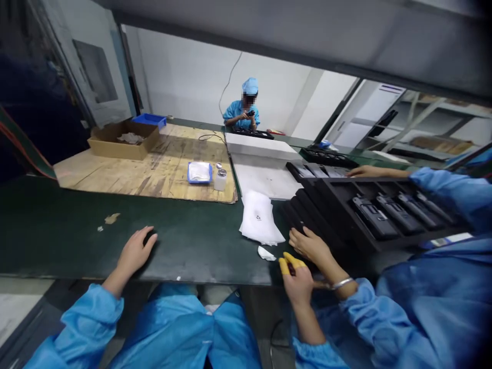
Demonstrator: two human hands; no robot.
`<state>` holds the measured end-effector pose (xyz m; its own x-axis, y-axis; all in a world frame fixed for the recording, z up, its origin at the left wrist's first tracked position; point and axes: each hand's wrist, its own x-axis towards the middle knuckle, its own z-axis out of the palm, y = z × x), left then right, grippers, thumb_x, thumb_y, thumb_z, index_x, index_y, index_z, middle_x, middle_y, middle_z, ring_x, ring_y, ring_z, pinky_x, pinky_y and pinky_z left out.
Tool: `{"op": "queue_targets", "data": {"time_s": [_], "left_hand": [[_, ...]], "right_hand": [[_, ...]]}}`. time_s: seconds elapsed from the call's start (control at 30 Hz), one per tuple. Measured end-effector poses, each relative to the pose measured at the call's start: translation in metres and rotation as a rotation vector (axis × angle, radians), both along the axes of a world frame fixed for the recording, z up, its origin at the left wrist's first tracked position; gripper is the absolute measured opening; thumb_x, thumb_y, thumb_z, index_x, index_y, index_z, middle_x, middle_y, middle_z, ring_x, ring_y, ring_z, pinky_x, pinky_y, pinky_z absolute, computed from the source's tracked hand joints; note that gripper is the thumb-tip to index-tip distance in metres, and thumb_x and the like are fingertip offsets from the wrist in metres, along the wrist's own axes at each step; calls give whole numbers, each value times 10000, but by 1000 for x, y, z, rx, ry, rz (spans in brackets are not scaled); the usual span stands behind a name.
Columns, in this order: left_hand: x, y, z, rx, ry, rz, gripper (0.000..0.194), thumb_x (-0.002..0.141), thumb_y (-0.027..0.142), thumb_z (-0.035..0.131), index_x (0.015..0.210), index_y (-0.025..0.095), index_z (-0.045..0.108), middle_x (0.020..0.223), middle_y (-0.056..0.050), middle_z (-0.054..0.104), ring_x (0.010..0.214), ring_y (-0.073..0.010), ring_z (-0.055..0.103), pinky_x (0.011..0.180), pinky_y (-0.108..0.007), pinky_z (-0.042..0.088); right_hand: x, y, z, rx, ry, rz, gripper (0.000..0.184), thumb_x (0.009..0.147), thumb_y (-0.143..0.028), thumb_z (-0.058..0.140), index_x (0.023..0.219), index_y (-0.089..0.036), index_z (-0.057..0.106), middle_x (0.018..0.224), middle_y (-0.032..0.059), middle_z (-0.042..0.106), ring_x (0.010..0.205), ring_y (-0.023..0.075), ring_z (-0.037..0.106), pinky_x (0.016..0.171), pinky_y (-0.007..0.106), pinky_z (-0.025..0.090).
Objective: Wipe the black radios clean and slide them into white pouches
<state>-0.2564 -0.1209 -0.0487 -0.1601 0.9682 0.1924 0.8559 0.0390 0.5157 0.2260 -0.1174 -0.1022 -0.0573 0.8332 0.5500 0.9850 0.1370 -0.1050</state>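
Observation:
My left hand rests on the dark green table near its front edge. Its thumb and forefinger are apart, with nothing visible between them. Yellow finger covers sit on some fingertips of my right hand, at the table edge beside a crumpled white scrap. The fingers are loosely bent and apart, and no held thing shows. Just beyond lies a stack of white printed bags. A co-worker's hand with a bracelet touches stacked black trays, close to my right hand.
At right, a black tray holds several dark handheld devices; the co-worker's other hand reaches over more trays. A clear bottle and blue dish stand on a wooden board, with a cardboard box behind. Another person sits opposite.

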Motion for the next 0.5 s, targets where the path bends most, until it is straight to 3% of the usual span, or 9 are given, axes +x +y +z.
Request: {"op": "queue_targets", "data": {"time_s": [0.1,0.2,0.27,0.33,0.43,0.5], "left_hand": [[-3,-1,-3,23,-23,-20,390,831,443,422,1073,205,614,1240,-111,606,1240,-255,469,1090,-384,297],[-5,-4,-5,37,-41,-48,276,856,366,482,1012,197,634,1205,-105,625,1254,-229,458,1105,-399,270],[-6,-6,-6,47,-59,-54,250,875,341,506,1002,168,633,1177,-111,634,1241,-230,471,1093,-433,282],[-7,-6,-6,60,-84,-50,238,886,343,527,988,158,636,1150,-111,641,1221,-236,489,1072,-451,310],[-9,-5,-6,79,-126,-36,219,893,354,548,952,167,644,1114,-99,647,1173,-234,526,1039,-454,357],[-10,-4,-6,85,-152,-27,205,900,346,548,932,167,643,1084,-85,650,1133,-225,548,1014,-450,385]], "right_hand": [[-35,-25,-23,78,78,-35,348,901,-493,444,1008,-216,626,957,82,619,852,200,586,751,391,502],[-52,-25,-21,126,158,-68,368,892,-468,398,839,-229,672,775,106,591,787,278,592,656,461,489],[-57,-20,0,153,202,-64,376,867,-483,406,834,-225,678,762,122,590,803,321,596,652,516,486],[-61,-18,33,170,223,-12,405,837,-517,443,989,-213,662,877,144,624,866,339,604,693,547,499],[-66,-25,87,126,410,231,558,845,-475,471,1340,-218,447,1162,157,598,992,307,614,776,506,531],[-64,-32,113,30,524,449,594,872,-441,437,1427,-266,318,1275,125,554,1039,283,616,798,488,543]]}}
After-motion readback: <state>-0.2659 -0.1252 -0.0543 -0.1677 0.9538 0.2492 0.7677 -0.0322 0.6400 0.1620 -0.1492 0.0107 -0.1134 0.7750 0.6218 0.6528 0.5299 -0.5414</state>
